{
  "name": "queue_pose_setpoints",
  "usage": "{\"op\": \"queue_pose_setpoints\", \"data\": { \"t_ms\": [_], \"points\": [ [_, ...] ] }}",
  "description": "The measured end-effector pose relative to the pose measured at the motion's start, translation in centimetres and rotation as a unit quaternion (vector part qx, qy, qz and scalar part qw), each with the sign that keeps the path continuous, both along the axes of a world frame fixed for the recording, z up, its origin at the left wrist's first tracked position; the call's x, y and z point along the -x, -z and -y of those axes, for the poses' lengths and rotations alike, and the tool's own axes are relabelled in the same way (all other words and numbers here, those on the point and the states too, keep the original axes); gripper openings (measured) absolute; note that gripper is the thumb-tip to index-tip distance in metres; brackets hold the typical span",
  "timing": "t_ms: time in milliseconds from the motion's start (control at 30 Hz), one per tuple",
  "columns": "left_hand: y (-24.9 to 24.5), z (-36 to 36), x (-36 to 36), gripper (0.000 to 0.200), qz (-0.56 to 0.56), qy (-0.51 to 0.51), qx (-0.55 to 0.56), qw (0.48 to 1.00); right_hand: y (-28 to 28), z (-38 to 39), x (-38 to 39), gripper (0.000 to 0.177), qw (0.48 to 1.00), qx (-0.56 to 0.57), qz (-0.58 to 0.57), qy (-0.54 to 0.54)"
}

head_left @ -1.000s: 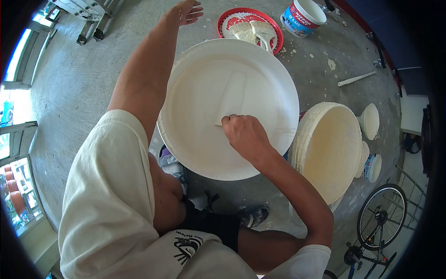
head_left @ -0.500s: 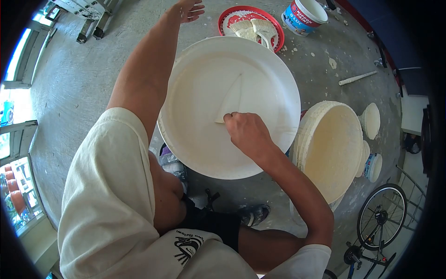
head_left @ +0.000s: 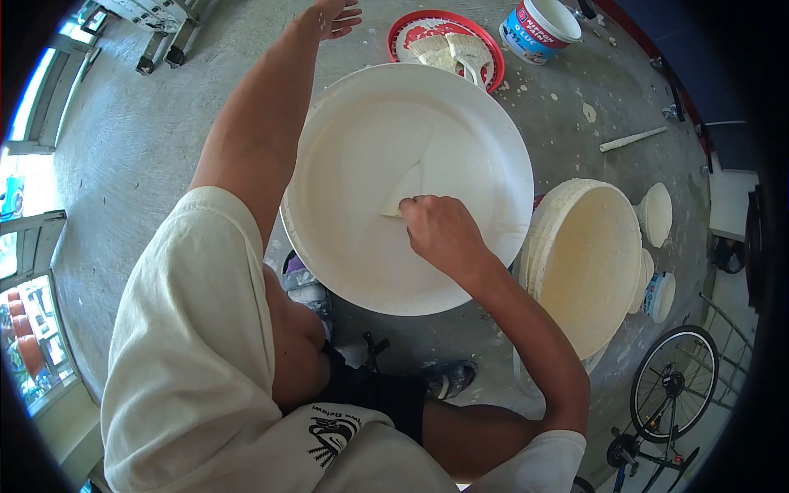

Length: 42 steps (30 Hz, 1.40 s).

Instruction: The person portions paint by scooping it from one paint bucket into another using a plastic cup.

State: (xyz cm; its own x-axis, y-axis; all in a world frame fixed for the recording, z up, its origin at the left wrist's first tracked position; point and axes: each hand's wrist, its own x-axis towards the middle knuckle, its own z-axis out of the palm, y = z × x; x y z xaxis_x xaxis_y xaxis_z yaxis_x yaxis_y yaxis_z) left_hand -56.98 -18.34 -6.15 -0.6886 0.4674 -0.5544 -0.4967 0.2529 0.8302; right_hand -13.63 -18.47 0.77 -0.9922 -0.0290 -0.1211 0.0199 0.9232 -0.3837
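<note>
1. The grey concrete floor (head_left: 131, 214) fills most of the scene, spotted with pale splashes on the right.
2. A bicycle (head_left: 675, 384) shows one spoked wheel at the lower right; no brand is legible on it.
3. The person's cream T-shirt (head_left: 185, 329) bears a black print (head_left: 330, 435); its lettering appears to end in "Betawi", and the rest cannot be made out.
4. The round white basin (head_left: 345, 172) is at the centre, in front of the person's feet, its hollow facing up. No writing shows on it.
5. A deep cream tub (head_left: 588, 271), also unlabelled, is just beside the basin's right rim, its mouth turned toward the camera.
6. Beyond the basin, a round red-rimmed tray (head_left: 498, 66) with white blotches carries two broad white-coated brushes (head_left: 471, 51).
7. Right of the tray, a paint pail (head_left: 534, 37) reads "NIPPON PAINT" on a red band, with what looks like "LUC" on the blue below.
8. A smaller pail (head_left: 660, 297) beyond the tub has a blue label too small to read.
9. The left grip (head_left: 339, 23) is open and empty past the basin's far-left rim, fingers extended.
10. The right grip (head_left: 444, 230) is closed on a flat cream piece (head_left: 389, 210), mostly hidden, against the basin's inside.
</note>
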Motion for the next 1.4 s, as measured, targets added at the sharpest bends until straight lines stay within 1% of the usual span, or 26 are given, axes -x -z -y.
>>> {"op": "queue_pose_setpoints", "data": {
  "t_ms": [167,233,300,433,467,533,567,633,767,967,1033,1200,1300,1400],
  "points": [
    [0.4,-0.1,0.4,0.022,0.001,0.008,-0.005,1.0,-0.1,-0.2,0.1,0.007,1.0,0.011,0.003,0.007],
    [0.2,-0.2,0.4,0.022,0.011,-0.001,-0.009,1.0,-0.2,-0.6,0.2,0.006,0.998,0.052,0.006,0.02],
    [-0.1,-0.1,0.2,0.022,0.004,0.002,-0.007,1.0,-0.6,-1.0,0.5,0.005,0.997,0.065,0.022,0.033],
    [-0.8,-0.1,-0.2,0.023,-0.007,-0.002,0.0,1.0,-1.1,-1.8,0.8,0.008,0.99,0.109,0.05,0.072],
    [-0.9,0.1,-0.3,0.023,-0.007,-0.002,-0.001,1.0,-1.3,-1.9,0.9,0.008,0.99,0.109,0.05,0.071],
    [-1.2,0.2,-0.4,0.024,-0.01,-0.002,-0.005,1.0,-1.7,-2.2,0.9,0.007,0.981,0.16,0.038,0.103],
    [-1.4,0.4,-0.3,0.024,-0.011,-0.002,-0.006,1.0,-2.1,-2.4,0.9,0.007,0.981,0.159,0.037,0.103],
    [-1.6,0.7,-0.2,0.025,-0.008,-0.006,-0.005,1.0,-2.7,-2.6,0.9,0.009,0.966,0.211,0.036,0.145],
    [-1.8,1.0,-0.1,0.025,-0.015,-0.01,0.0,1.0,-3.6,-3.0,0.7,0.01,0.958,0.233,0.037,0.165],
    [-1.8,0.7,0.3,0.027,-0.02,0.016,-0.005,1.0,-4.8,-4.2,0.1,0.011,0.938,0.287,0.046,0.19],
    [-1.8,0.7,0.2,0.028,-0.03,0.019,-0.003,0.999,-5.8,-4.4,-0.2,0.014,0.919,0.325,0.041,0.218],
    [-2.3,1.4,-0.4,0.029,-0.043,0.03,0.006,0.999,-9.2,-4.0,-0.7,0.017,0.893,0.355,0.059,0.27],
    [-2.9,1.8,-0.2,0.029,-0.051,0.052,0.003,0.997,-10.5,-4.0,-1.4,0.018,0.878,0.376,0.047,0.294],
    [-3.6,2.2,-0.1,0.031,-0.057,0.051,0.011,0.997,-12.0,-4.3,-2.2,0.019,0.861,0.402,0.028,0.311]
  ]
}}
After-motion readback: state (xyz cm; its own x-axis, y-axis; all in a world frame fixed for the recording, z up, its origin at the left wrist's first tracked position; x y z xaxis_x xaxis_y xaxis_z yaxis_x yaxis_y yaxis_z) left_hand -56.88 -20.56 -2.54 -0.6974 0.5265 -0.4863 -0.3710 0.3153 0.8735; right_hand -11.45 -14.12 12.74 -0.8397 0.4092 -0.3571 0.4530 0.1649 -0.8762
